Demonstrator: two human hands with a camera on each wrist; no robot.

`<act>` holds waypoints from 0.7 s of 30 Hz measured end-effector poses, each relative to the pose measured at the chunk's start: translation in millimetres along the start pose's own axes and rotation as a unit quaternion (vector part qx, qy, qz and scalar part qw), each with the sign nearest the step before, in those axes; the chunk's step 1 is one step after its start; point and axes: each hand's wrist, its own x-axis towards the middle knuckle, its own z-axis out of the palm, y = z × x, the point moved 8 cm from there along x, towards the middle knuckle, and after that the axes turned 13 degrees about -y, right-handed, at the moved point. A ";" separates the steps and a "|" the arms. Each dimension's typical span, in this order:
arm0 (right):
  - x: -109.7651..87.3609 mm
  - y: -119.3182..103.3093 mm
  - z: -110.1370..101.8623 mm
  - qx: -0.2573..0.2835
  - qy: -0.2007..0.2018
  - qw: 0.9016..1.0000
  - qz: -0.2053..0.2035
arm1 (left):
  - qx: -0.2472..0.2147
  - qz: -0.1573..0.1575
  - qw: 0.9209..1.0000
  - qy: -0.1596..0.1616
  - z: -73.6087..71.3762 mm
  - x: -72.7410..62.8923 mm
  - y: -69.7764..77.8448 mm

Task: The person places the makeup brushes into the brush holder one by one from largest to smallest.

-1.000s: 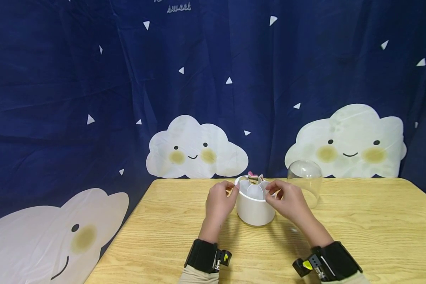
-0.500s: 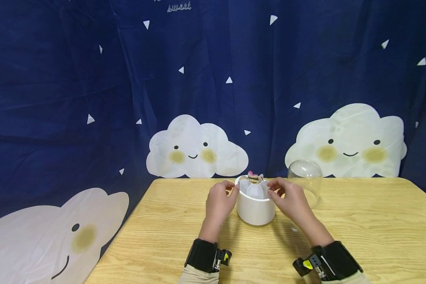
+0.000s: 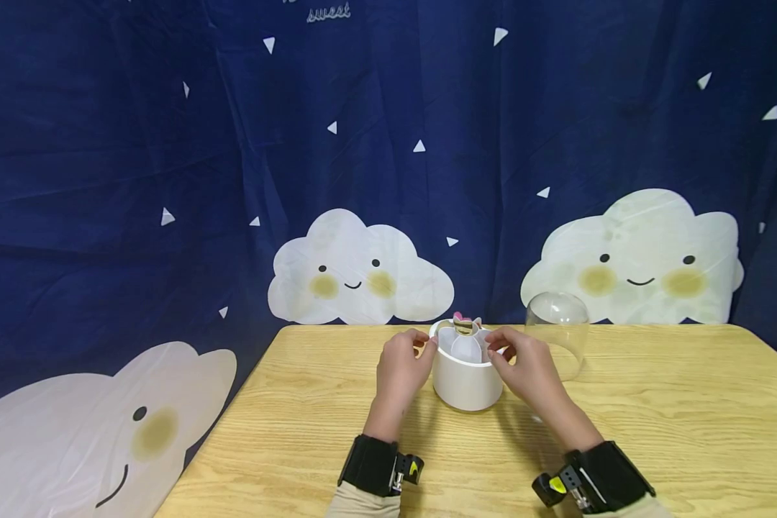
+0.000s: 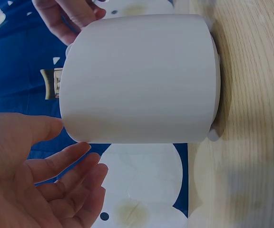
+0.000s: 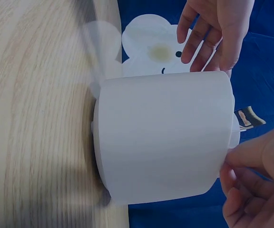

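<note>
A white round container (image 3: 467, 385) with pale petal-shaped flaps (image 3: 466, 350) inside stands on the table in the head view. A gold piece with pink behind it tops its middle. My left hand (image 3: 400, 370) holds the rim at the left between thumb and index finger; its other fingers hang loose in the left wrist view. My right hand (image 3: 529, 363) pinches with thumb and index finger at the right side of the rim, close to a flap. The container's wall (image 5: 165, 137) hides part of the right fingertips' contact in the right wrist view.
A clear dome cover (image 3: 557, 334) stands behind my right hand, near the table's far edge. The wooden table (image 3: 298, 432) ends at a dark blue curtain (image 3: 375, 144) printed with clouds. Each wrist wears a black band (image 3: 370, 466) with a small camera.
My right fingers shift very slightly at the right rim, and the right forearm edges left. My left hand and the container stay in place.
</note>
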 end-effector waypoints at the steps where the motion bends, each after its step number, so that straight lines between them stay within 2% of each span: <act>1: -0.1 0.0 -0.3 -0.002 0.003 1.000 0.001 | 0.000 -0.001 1.000 0.000 0.2 0.2 -0.2; 13: -0.1 0.5 -5.9 -0.025 0.016 0.999 0.017 | 0.004 0.008 1.000 0.002 -0.9 0.1 0.3; 16: 0.4 1.0 -14.4 -0.035 0.026 0.999 0.026 | 0.008 0.007 1.000 0.004 -1.1 -0.1 0.3; 21: -2.4 4.5 -36.0 -0.041 0.066 0.996 0.036 | 0.007 0.003 1.000 -0.002 0.5 -0.4 -0.2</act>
